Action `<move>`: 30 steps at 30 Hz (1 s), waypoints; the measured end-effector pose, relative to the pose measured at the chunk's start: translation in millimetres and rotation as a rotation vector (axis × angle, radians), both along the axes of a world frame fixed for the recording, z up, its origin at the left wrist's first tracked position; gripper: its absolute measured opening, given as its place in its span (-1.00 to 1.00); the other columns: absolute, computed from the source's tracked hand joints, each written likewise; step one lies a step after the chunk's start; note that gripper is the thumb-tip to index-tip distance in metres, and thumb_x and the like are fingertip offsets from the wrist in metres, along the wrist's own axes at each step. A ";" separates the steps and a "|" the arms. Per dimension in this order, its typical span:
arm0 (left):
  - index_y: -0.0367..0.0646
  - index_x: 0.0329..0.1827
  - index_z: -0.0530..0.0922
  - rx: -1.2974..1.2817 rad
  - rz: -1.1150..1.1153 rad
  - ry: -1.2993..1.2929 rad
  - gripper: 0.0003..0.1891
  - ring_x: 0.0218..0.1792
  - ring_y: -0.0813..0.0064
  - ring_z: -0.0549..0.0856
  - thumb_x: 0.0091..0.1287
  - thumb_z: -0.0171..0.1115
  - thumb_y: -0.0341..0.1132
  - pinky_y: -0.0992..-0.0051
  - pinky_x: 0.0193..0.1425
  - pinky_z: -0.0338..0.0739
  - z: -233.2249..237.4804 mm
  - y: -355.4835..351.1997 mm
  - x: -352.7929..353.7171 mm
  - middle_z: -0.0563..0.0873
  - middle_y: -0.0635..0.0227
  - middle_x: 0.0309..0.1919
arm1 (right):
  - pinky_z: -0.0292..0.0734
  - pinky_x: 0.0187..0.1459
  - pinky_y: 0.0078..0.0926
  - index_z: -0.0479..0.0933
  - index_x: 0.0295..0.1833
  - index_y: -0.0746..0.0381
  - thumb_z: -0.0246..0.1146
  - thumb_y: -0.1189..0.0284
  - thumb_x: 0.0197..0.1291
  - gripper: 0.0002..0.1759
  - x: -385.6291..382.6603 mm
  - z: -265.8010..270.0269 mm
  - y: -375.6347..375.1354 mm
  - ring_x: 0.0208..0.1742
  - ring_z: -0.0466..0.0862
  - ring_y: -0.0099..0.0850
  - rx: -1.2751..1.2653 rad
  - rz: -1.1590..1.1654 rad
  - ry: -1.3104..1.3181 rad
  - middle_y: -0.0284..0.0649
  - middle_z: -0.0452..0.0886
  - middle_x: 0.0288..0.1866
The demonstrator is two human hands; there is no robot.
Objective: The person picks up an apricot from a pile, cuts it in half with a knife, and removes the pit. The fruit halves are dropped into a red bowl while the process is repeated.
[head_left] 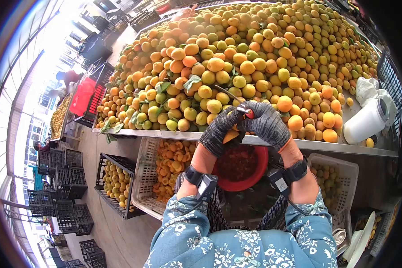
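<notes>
Fruit-heaped table [308,144], crates [69,214] on floor [114,228]; left fingers [228,118] hold fruit piece [230,136], right fingers [258,124] red tool [249,114].

Orange fruit [230,136], mostly hid., held nr red/metal tool [249,114].

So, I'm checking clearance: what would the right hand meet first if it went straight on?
The right hand would probably meet the piled fruit just ahead, though depth is unclear in this single view.
</notes>
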State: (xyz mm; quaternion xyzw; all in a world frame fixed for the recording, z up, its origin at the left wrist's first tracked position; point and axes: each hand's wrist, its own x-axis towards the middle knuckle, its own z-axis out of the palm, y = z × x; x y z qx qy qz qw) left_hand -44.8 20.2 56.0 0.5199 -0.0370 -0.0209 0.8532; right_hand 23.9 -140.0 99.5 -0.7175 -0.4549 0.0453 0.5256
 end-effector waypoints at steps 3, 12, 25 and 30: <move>-0.17 -0.11 0.51 0.116 0.159 0.037 -0.85 -0.30 0.45 0.64 0.36 0.20 -0.32 0.55 -0.25 0.57 7.6 -1.9 -2.7 0.63 0.33 -0.29 | 0.53 -0.26 -0.53 0.59 -0.23 0.28 0.39 0.48 0.04 -0.82 -12.0 -0.8 5.9 -0.33 0.61 -0.52 0.178 -0.098 0.311 -0.42 0.63 -0.39; -0.06 -0.03 0.49 -0.160 0.166 0.139 -0.69 -0.54 0.53 0.59 0.30 0.27 -0.10 0.64 -0.55 0.45 49.1 63.9 -52.2 0.60 0.39 -0.42 | 0.49 -0.32 -0.64 0.67 -0.21 0.21 0.35 0.53 -0.02 -0.81 -3.2 25.0 -6.4 -0.40 0.57 -0.65 -0.208 0.317 0.542 -0.41 0.64 -0.48; -0.28 0.06 0.57 0.591 0.858 0.296 -0.63 -0.16 0.55 0.62 0.19 0.41 -0.45 0.57 -0.01 0.56 43.3 168.6 -136.5 0.66 0.34 -0.12 | 0.20 -0.79 -0.70 0.58 -0.16 0.24 0.38 0.42 0.11 -0.80 15.2 -5.2 -12.2 -0.78 0.32 -0.65 0.704 -0.174 1.064 -0.45 0.46 -0.61; -0.22 -0.07 0.63 0.620 0.765 0.101 -0.74 -0.21 0.56 0.65 0.19 0.41 -0.41 0.61 -0.09 0.55 68.4 124.6 -41.3 0.69 0.41 -0.25 | 0.16 -0.81 -0.70 0.59 -0.21 0.19 0.39 0.43 0.10 -0.84 13.6 -5.5 -5.8 -0.80 0.32 -0.64 0.695 -0.219 1.116 -0.47 0.45 -0.65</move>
